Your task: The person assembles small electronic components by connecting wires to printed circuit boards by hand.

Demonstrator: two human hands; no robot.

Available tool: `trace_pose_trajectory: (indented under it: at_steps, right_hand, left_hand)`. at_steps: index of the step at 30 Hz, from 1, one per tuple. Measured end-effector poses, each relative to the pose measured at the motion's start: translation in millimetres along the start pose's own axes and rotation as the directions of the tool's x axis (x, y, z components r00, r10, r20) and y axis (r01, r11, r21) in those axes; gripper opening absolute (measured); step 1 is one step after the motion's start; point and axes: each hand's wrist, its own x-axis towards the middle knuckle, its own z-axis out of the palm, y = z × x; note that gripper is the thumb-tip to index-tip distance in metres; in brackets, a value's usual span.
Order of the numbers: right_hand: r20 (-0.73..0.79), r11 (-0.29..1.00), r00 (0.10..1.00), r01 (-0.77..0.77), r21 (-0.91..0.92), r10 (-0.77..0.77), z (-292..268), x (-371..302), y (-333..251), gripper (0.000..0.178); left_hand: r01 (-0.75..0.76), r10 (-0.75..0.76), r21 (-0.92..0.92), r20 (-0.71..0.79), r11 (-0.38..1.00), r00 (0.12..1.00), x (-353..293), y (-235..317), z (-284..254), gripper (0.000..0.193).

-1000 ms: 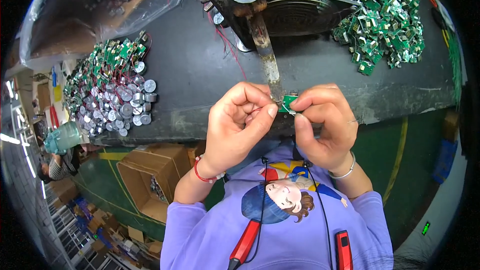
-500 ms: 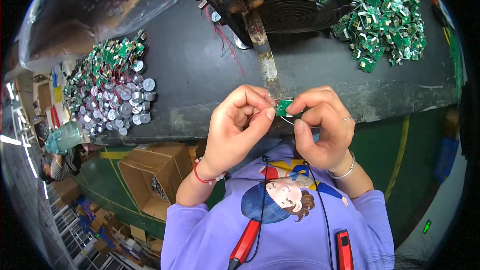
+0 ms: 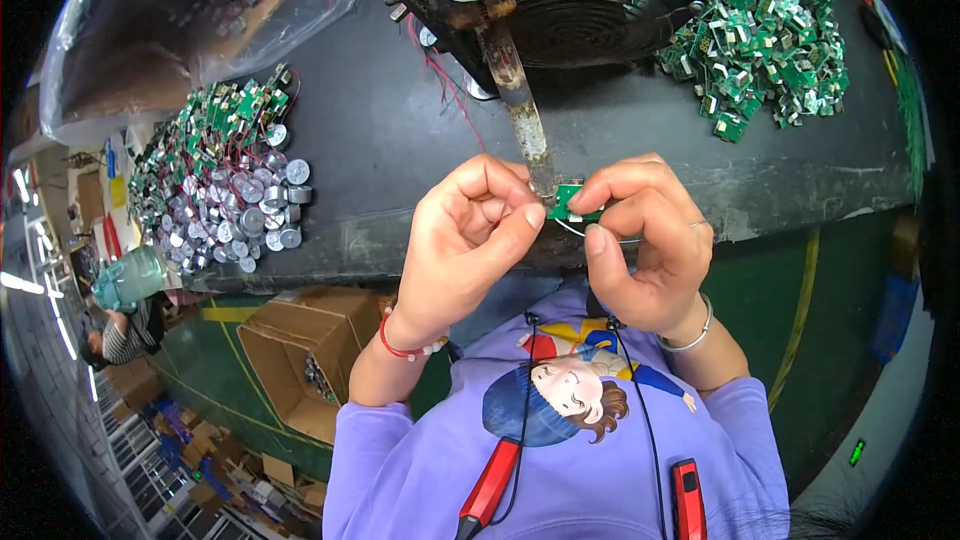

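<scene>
My right hand pinches a small green circuit board between thumb and forefinger. A thin silvery wire, seemingly solder, curves out from the same hand below the board. On the board's left, my left hand is closed in a pinch, its fingertips close to the board's edge; what they hold is too small or hidden to tell. The worn tip of a fixed soldering iron comes down from above, just over the left fingertips and next to the board. I cannot tell whether it touches the board.
Loose green boards are piled at the right. At the left lie small round metal motors with red wires and boards. A black fan stands behind the iron. A plastic bag, an open carton and a distant person are leftward.
My hands and the board have shifted slightly; the board sits a little higher, nearer the iron tip. A bit of red wire seen under my left fingers before no longer shows.
</scene>
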Motion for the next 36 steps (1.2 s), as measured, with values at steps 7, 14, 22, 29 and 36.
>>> trace_pose_trajectory:
  at_steps: [7,14,22,29,36]
  right_hand:
    - [0.004,1.000,1.000,-0.024,-0.010,0.024,3,-6,3,0.014]
    - [-0.020,0.991,0.994,-0.109,0.083,0.111,2,-12,0,0.012]
    - [-0.004,0.973,0.975,-0.220,0.065,0.221,-27,-47,8,0.006]
    - [0.037,0.989,0.989,-0.143,-0.025,0.144,-21,-59,-2,0.006]
    - [0.099,0.975,0.976,-0.179,-0.133,0.193,-28,-54,-3,0.005]
  left_hand:
    - [0.006,-0.004,0.055,-0.038,0.998,0.999,-4,-4,1,0.008]
    - [-0.077,0.091,0.279,-0.039,0.957,0.995,-13,-1,-3,0.008]
    - [0.214,0.847,0.947,0.098,-0.241,0.522,-10,104,-116,0.019]
    - [-0.275,0.448,0.956,0.291,-0.102,0.845,57,71,-59,0.024]
    - [-0.152,0.120,0.987,0.145,0.055,0.982,29,30,-49,0.027]
